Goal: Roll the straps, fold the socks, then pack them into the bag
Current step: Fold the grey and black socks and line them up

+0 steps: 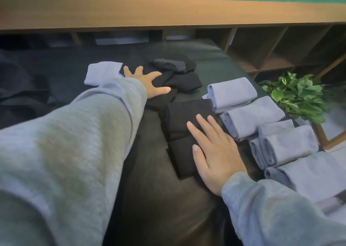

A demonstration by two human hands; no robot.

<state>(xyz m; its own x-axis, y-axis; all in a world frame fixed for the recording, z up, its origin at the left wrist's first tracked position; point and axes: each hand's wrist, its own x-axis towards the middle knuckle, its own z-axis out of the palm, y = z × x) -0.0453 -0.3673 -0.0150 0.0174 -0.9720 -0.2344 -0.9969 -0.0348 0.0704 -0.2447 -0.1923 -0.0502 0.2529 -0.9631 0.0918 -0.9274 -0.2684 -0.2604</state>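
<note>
My right hand (215,152) lies flat with straight fingers on folded black socks (183,122) in the middle of the dark bed surface (149,199). My left hand (149,83) reaches farther out, fingers spread, resting on a loose heap of black and dark grey socks (179,75). To the right, several folded light blue socks (234,92) lie in a row toward me. One unfolded light blue sock (103,73) lies just left of my left hand. No bag or straps can be made out.
A green leafy plant (297,96) stands at the right beside the bed. Wooden shelf compartments (271,51) run along the back under a wooden ledge (168,11). Dark fabric (20,96) lies bunched at the far left.
</note>
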